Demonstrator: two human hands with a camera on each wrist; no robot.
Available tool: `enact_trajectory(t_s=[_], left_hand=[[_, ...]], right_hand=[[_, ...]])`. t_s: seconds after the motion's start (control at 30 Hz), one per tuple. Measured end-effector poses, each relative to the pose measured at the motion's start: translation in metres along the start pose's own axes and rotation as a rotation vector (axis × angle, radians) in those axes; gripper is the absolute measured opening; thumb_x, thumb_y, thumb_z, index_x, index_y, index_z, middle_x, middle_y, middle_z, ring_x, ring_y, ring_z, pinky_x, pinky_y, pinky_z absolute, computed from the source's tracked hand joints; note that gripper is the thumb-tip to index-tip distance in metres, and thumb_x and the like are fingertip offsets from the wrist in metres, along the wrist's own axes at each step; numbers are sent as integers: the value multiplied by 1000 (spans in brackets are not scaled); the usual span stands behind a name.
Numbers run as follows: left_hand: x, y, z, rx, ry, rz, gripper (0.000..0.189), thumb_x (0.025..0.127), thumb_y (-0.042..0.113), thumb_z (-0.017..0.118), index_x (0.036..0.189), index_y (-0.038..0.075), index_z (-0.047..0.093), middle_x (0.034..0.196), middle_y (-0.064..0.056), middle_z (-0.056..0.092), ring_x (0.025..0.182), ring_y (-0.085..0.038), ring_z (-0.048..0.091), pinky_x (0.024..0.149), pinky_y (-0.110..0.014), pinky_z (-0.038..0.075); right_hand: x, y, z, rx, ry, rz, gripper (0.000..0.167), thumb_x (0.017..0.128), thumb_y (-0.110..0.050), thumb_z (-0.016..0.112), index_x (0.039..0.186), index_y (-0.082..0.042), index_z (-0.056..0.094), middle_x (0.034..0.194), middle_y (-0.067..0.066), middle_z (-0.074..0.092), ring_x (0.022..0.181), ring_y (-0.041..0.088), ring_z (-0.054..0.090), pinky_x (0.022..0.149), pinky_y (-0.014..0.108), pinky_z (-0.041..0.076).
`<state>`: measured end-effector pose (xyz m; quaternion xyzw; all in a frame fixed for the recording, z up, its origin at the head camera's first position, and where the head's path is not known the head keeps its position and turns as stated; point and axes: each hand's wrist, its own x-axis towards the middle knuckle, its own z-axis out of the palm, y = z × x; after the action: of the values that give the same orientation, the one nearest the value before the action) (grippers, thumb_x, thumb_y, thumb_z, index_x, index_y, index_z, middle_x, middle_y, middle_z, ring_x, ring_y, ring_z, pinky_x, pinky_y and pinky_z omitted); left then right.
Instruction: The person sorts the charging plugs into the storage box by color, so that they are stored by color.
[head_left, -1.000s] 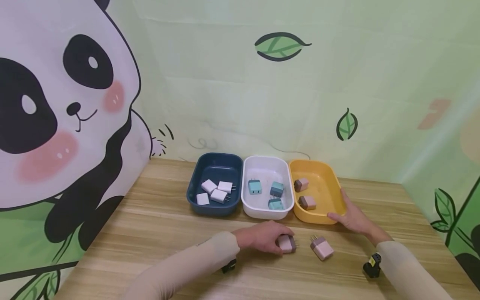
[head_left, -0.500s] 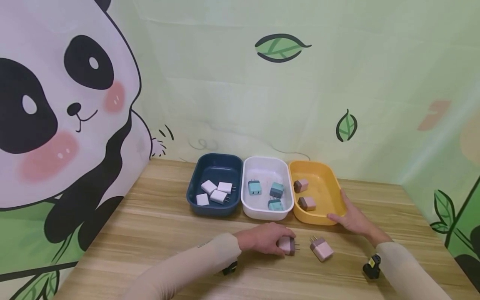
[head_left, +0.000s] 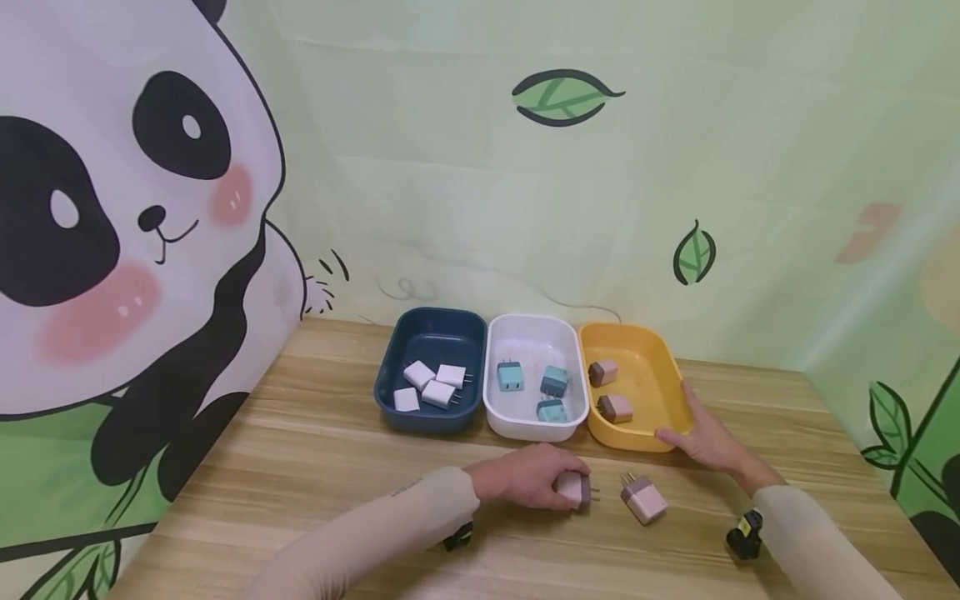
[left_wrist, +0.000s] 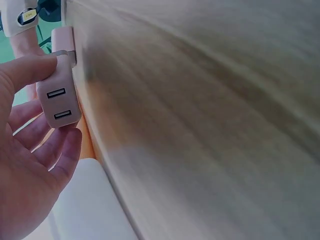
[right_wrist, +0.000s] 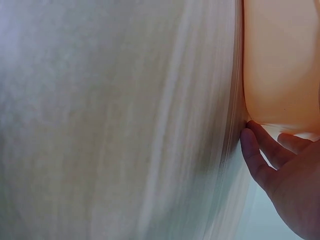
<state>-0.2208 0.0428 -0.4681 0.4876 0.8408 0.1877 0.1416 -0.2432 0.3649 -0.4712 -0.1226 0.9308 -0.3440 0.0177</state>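
My left hand (head_left: 531, 477) pinches a pink charger plug (head_left: 573, 490) between thumb and fingers on the wooden table, its prongs facing right. Two USB ports show on that charger's end in the left wrist view. At the right, my right hand (head_left: 703, 429) holds the near right corner of a yellow plastic bin (head_left: 651, 367), thumb at the front and fingers along the side. Inside that bin lie two pink chargers, one behind (head_left: 603, 372) and one in front (head_left: 616, 408). Another pink charger (head_left: 643, 498) lies on the table between my hands, prongs pointing away.
Left of the yellow bin stands a white bin (head_left: 530, 428) holding three teal chargers. Beside it, a dark blue bin (head_left: 431, 419) holds several white chargers. The three bins sit side by side near the wall at the back of the table (head_left: 315, 450).
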Motion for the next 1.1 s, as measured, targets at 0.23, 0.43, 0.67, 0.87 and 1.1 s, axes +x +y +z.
enact_trajectory(t_s=[0.23, 0.43, 0.67, 0.87, 1.1], left_hand=[[0, 2, -7, -37, 30, -26, 52, 86, 32, 69, 133, 14, 54, 118, 7, 59, 89, -2, 50, 74, -14, 43], [-1, 4, -11, -63, 59, -30, 52, 85, 32, 71, 131, 14, 55, 108, 8, 59, 85, -3, 52, 70, -14, 43], [-2, 4, -21, -73, 105, -53, 50, 86, 29, 70, 131, 15, 55, 112, 8, 58, 90, -3, 51, 77, -15, 43], [3, 6, -37, -45, 185, -32, 47, 87, 28, 69, 130, 12, 57, 121, 5, 59, 96, -3, 51, 86, -15, 42], [14, 6, -51, -67, 246, -20, 48, 87, 32, 68, 129, 11, 57, 123, 4, 60, 97, -2, 51, 86, -15, 41]], right_hand=[[-1, 0, -1, -2, -18, 24, 103, 88, -28, 67, 145, 9, -11, 146, 40, 7, 126, 50, 29, 103, 64, 20], [-1, 2, -2, -12, -25, -10, 100, 89, -26, 66, 145, 9, -8, 146, 40, 7, 127, 53, 27, 103, 65, 19], [-1, 3, -5, -52, -41, -8, 98, 90, -27, 64, 144, 13, -7, 144, 43, 8, 128, 57, 22, 102, 65, 18], [-1, 8, -5, -36, -36, -22, 97, 90, -27, 65, 144, 13, -6, 145, 42, 8, 129, 55, 22, 103, 65, 18], [-1, 7, -6, -30, -57, -13, 98, 91, -28, 64, 144, 12, -7, 145, 42, 7, 129, 55, 22, 103, 64, 18]])
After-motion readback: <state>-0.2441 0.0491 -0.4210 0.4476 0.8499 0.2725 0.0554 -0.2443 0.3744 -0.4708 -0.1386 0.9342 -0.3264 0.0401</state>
